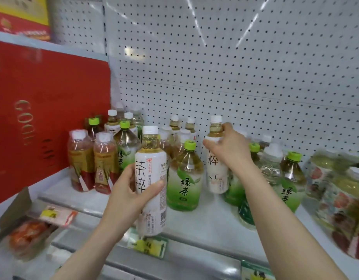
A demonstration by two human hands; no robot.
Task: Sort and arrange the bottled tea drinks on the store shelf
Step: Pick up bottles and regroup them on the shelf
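Note:
My left hand point(127, 196) grips a white-labelled tea bottle with a white cap point(152, 158), held upright in front of the shelf edge. My right hand point(228, 147) is closed around the neck and shoulder of a second white-labelled tea bottle point(216, 172) above the white shelf point(207, 217). Between them stands a green tea bottle with a lime cap point(184, 178). More green-capped bottles point(291, 174) stand at the right, partly hidden by my right forearm. Several white-capped bottles point(182, 126) crowd the back.
Two red-and-gold labelled bottles point(93, 162) stand at the shelf's left end beside a big red box point(43, 110). Floral-wrapped bottles point(340, 199) fill the far right. A pegboard back wall point(235, 67) rises behind. Yellow price tags point(148, 245) line the shelf's front rail.

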